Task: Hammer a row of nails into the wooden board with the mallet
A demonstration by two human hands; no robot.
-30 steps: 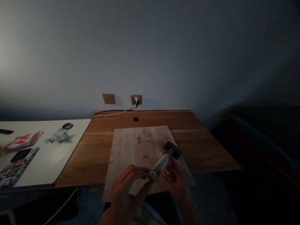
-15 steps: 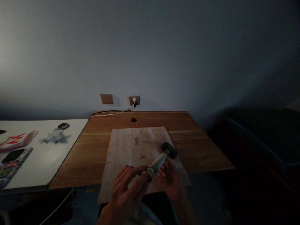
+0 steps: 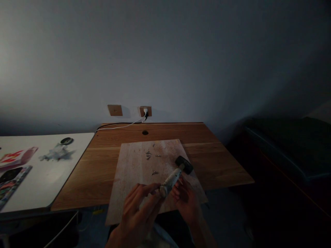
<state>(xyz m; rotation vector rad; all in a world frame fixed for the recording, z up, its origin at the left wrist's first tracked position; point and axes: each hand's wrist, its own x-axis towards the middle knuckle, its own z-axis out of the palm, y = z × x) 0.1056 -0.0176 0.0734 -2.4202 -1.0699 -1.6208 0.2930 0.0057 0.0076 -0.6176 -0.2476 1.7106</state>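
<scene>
A hammer (image 3: 171,181) with a dark block-shaped head (image 3: 184,164) and a whitish, wrapped-looking handle slants over the wooden board. Its head points away to the right, and the handle end comes toward me. My left hand (image 3: 141,203) pinches that near end between thumb and fingers. Lower down on the other side, my right hand (image 3: 188,201) has its fingers curled against the handle's right underside, their tips partly hidden by it. Several small metal screws or nails (image 3: 154,173) lie scattered on the board (image 3: 129,175) beyond my hands.
The board lies on a brown wooden desk (image 3: 222,165) and overhangs its front edge. To the left, a white table (image 3: 38,187) bears a crumpled grey-white wad (image 3: 58,152), a round dark item (image 3: 67,141) and a red-and-white packet (image 3: 17,157). Cables run to a wall socket (image 3: 145,111).
The view has shifted slightly, so the desk and board sit a little further left. The hammer's near end has turned a little toward me; both hands keep nearly the same places.
</scene>
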